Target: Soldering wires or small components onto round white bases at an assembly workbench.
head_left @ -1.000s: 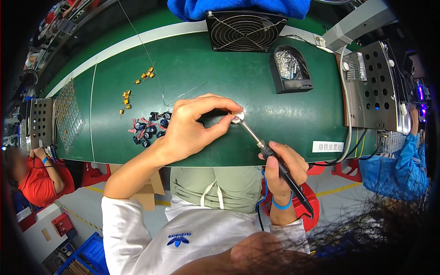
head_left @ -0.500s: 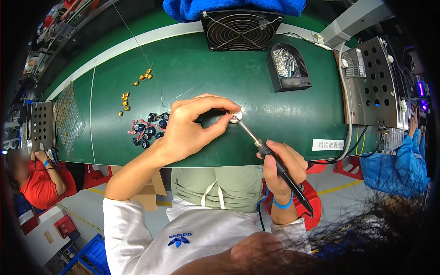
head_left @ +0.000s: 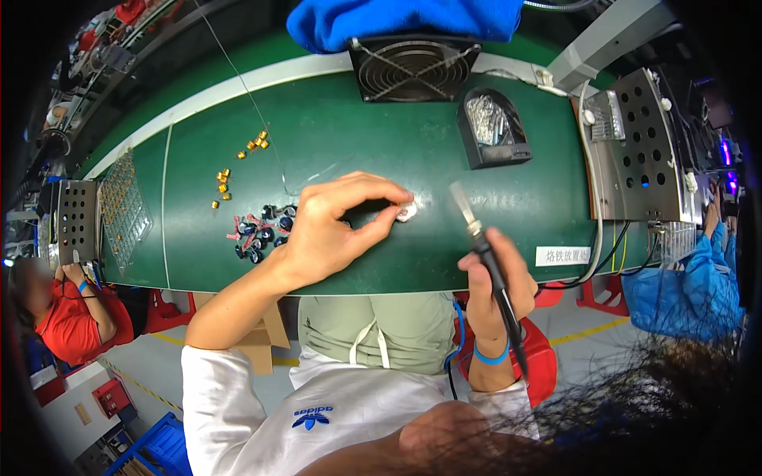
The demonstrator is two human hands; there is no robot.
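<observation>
My left hand (head_left: 329,226) pinches a small round whitish piece (head_left: 406,212) between thumb and index finger, low over the green bench. Its fine details are too small to make out. My right hand (head_left: 504,289) grips a black-handled soldering iron (head_left: 486,252), whose tip is blurred and points up and away, apart from the piece. Left of my left hand lies a heap of small dark blue round parts (head_left: 260,236), some with pinkish-red strips. Farther left and back sit several tiny gold components (head_left: 224,186). A thin wire (head_left: 279,163) comes down to the bench behind my left hand.
A black fan (head_left: 414,70) stands at the back, a blue cloth (head_left: 405,24) behind it. Right of it is a dark bin (head_left: 500,155) of silvery pieces. Perforated metal boxes flank the green bench (head_left: 381,135). A clear tray (head_left: 125,206) lies left. Other people sit at both sides.
My right hand has drawn the soldering iron away from the round piece, to the right, turning it more upright. My left hand still pinches the piece. The whole view has shifted slightly.
</observation>
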